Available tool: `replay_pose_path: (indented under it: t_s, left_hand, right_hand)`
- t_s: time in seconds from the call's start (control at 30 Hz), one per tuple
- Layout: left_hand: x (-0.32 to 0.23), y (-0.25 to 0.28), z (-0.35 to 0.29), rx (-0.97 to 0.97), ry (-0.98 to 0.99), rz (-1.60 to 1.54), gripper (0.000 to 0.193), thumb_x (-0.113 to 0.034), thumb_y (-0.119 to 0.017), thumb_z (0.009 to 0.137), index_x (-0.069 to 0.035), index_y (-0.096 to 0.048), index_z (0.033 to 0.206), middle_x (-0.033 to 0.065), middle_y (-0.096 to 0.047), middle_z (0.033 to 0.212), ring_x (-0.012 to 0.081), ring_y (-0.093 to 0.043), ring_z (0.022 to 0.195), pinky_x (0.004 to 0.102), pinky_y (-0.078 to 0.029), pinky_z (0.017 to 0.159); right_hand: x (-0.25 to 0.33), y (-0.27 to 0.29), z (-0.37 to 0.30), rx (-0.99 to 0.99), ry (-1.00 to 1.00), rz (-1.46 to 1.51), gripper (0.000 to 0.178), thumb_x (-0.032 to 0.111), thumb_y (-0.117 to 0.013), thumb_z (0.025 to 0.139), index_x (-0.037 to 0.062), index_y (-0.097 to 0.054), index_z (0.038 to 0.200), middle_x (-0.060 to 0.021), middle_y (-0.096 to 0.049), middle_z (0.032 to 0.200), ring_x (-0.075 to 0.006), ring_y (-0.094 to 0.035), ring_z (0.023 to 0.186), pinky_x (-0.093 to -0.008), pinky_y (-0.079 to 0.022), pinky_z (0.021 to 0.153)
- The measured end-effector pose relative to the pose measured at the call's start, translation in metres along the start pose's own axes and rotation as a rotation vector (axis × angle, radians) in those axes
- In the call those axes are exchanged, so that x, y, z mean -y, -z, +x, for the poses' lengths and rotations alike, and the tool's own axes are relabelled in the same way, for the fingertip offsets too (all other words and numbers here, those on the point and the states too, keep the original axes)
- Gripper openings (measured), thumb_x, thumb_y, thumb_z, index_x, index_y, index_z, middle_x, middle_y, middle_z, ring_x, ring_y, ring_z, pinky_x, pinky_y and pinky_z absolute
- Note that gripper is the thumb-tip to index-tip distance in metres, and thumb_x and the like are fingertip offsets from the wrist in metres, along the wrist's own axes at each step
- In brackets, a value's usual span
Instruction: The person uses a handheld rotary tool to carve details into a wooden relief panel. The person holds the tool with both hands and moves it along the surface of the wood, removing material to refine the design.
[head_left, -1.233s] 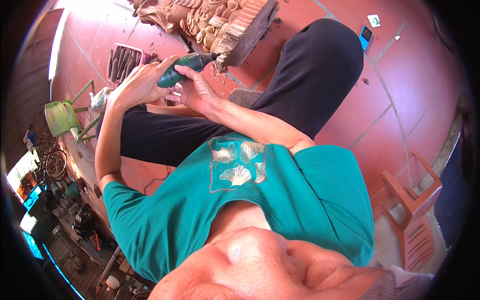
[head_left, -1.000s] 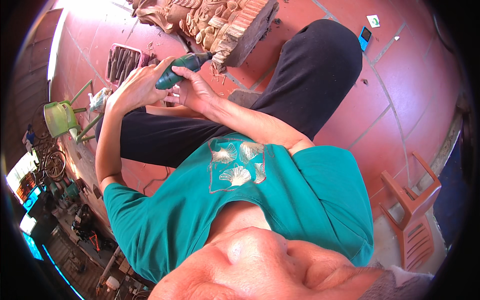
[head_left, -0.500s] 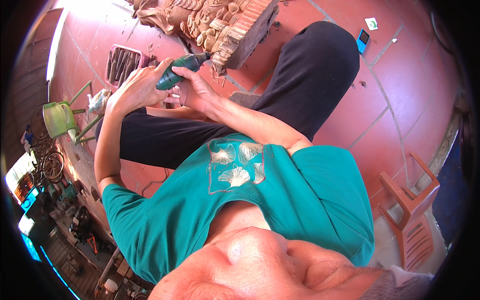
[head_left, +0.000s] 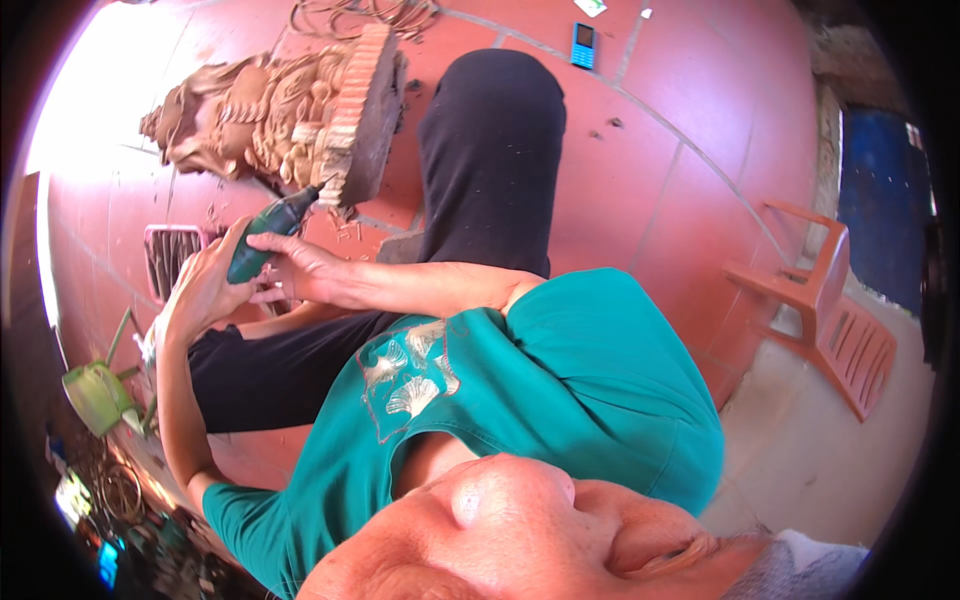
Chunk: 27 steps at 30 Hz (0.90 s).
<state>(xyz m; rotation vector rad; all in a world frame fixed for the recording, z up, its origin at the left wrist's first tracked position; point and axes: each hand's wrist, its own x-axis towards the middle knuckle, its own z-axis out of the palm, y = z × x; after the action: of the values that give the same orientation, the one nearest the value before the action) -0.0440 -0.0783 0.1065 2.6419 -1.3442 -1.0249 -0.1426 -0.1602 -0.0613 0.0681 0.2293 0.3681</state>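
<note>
A carved wooden figure lies on its side on the floor, its ridged base toward the right. Both my hands grip a dark green rotary tool. Its thin bit reaches the lower corner of the base; whether it touches the wood is too fine to tell. My left hand closes around the tool's rear from the left. On the other side, my right hand has its thumb laid across the body and its other fingers curled below, partly hidden.
Beside my left hand stands a pink basket of dark tool-like rods. A green stool is at the left, a brown plastic chair at the right. Beyond my raised knee lie a blue phone and a coiled cord.
The view has swung, so hands, tool and carving sit farther left and lower, and more of the carving shows. Both hands keep their grip on the tool at the base's corner.
</note>
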Motion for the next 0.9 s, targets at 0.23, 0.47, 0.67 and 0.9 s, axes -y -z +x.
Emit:
replay_pose_path:
  t_s: [0.23,0.47,0.67,0.9]
  left_hand:
    - [0.000,0.012,0.008,-0.039,-0.020,-0.070,0.091,-0.013,-0.077,0.069,-0.009,-0.038,0.152,0.0253,-0.067,0.122,0.0437,-0.068,0.108,0.0480,-0.053,0.093]
    - [0.026,0.031,0.016,-0.008,-0.134,-0.219,0.104,-0.020,-0.085,0.068,-0.012,-0.031,0.157,0.0241,-0.066,0.126,0.0449,-0.066,0.112,0.0488,-0.052,0.097]
    - [0.054,0.022,0.017,-0.123,-0.182,-0.273,0.102,-0.034,-0.085,0.073,-0.012,-0.032,0.157,0.0272,-0.067,0.122,0.0468,-0.065,0.111,0.0505,-0.051,0.094]
    - [0.036,0.015,0.020,0.042,-0.025,-0.312,0.097,-0.023,-0.080,0.073,-0.011,-0.032,0.157,0.0245,-0.067,0.122,0.0394,-0.067,0.112,0.0454,-0.051,0.096]
  right_hand:
    - [0.014,-0.026,-0.008,-0.038,0.134,-0.080,0.043,0.031,-0.082,0.087,0.0170,-0.061,0.122,-0.0047,-0.065,0.123,-0.0237,-0.058,0.118,-0.0501,-0.052,0.097]
    - [0.020,-0.050,0.009,-0.068,0.216,-0.143,0.042,0.028,-0.082,0.086,0.0170,-0.061,0.121,-0.0026,-0.068,0.117,-0.0213,-0.066,0.106,-0.0421,-0.054,0.093]
    - [0.024,-0.061,0.015,-0.085,0.186,-0.182,0.034,0.020,-0.081,0.087,0.0165,-0.064,0.116,0.0016,-0.070,0.107,-0.0146,-0.067,0.101,-0.0387,-0.057,0.082]
    - [0.022,-0.033,0.013,-0.197,0.118,-0.147,0.035,0.019,-0.082,0.086,0.0158,-0.064,0.116,0.0013,-0.069,0.110,-0.0153,-0.065,0.103,-0.0413,-0.056,0.084]
